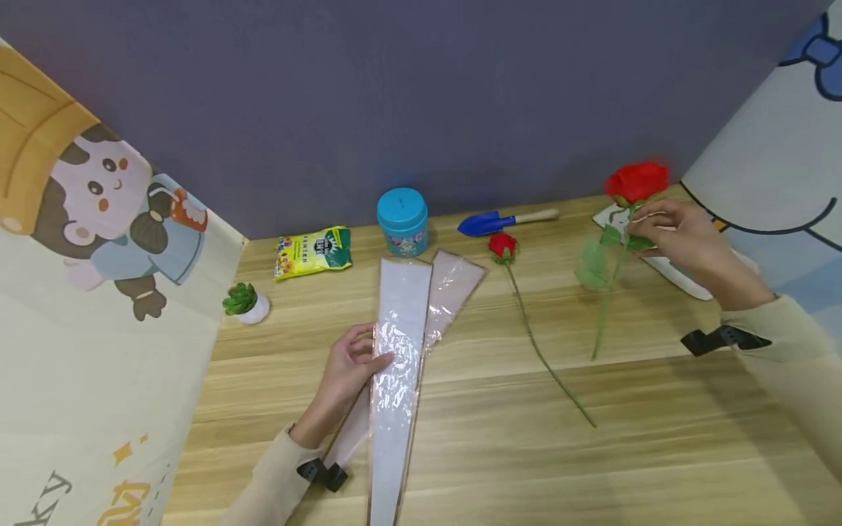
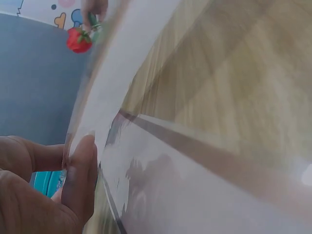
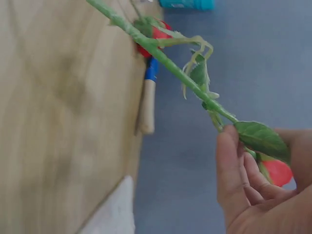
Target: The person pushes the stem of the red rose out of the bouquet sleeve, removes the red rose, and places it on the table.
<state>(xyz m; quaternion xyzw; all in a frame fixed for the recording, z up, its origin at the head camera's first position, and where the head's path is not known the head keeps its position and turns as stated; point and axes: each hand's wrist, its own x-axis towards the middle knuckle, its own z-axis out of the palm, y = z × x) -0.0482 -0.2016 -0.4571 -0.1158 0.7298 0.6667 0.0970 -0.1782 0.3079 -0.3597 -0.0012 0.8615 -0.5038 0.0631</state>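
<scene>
Right hand (image 1: 684,245) at the far right of the table (image 1: 500,453), fingers (image 3: 229,170) pinching the stem of a large red rose (image 1: 636,181) just below the bloom — flower lifted off the wood, stem hanging down and toward the near side. Left hand (image 1: 351,365) at the near left, fingers (image 2: 80,175) curled round the edge of a clear cellophane flower sleeve (image 1: 397,365), thumb pinching the film; sleeve lying flat, wide mouth toward the far wall, narrow tip toward the near edge. A second sleeve (image 1: 454,288) tucked partly under it, fanned out to the right.

By the look of it, early going: neither sleeve holds a flower yet. Large rose in hand but well apart from the sleeves; small red rose (image 1: 503,247) lying untouched on the table between sleeves and right hand, its long stem running toward the near right. Left to do, as judged from here — bring a rose to the open mouth and slide it in.

Behind, along the far wall: blue round tin (image 1: 403,219), yellow and green packet (image 1: 313,252) with printed writing too small to read, blue trowel with wooden handle (image 1: 506,219), small potted succulent (image 1: 245,302) at the left. Cartoon-printed backdrop (image 1: 99,219) at the left with partial letters near the bottom edge, not legible.
</scene>
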